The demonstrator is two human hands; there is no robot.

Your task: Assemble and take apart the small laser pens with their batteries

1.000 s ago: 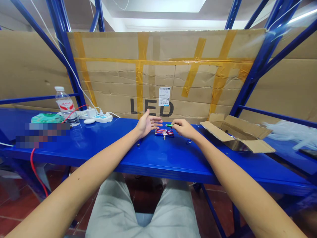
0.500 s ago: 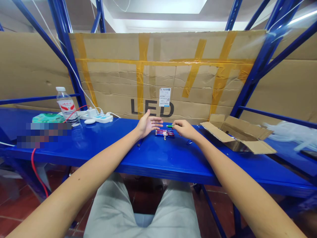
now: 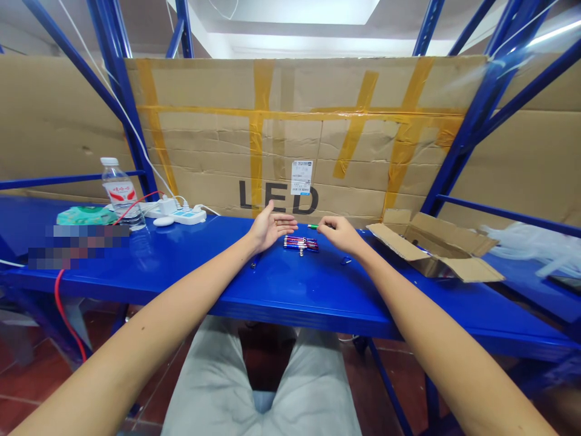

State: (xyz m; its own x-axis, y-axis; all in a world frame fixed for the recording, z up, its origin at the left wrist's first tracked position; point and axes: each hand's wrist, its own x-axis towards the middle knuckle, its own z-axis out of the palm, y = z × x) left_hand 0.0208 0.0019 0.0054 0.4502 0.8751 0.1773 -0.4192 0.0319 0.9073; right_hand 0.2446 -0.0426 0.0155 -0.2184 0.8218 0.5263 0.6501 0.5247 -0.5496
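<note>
Blue metal counter [image 3: 190, 272] carries a cluster of slim red-and-blue tubes [image 3: 301, 243] at its middle, well in from the near edge, with a green-tipped stick [image 3: 312, 226] just to the far side. Left hand [image 3: 272, 227] is open, fingers spread, grasping nothing; right hand [image 3: 339, 234] is loosely curled at the stick's right end, grip not determinable. Risk: a careless wrist could knock these round items, rolling them off the near edge or into the open cardboard box [image 3: 431, 251] at right.

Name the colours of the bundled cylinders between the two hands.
The bundled cylinders look blue and red with silver glints, seen in the head view.
</note>
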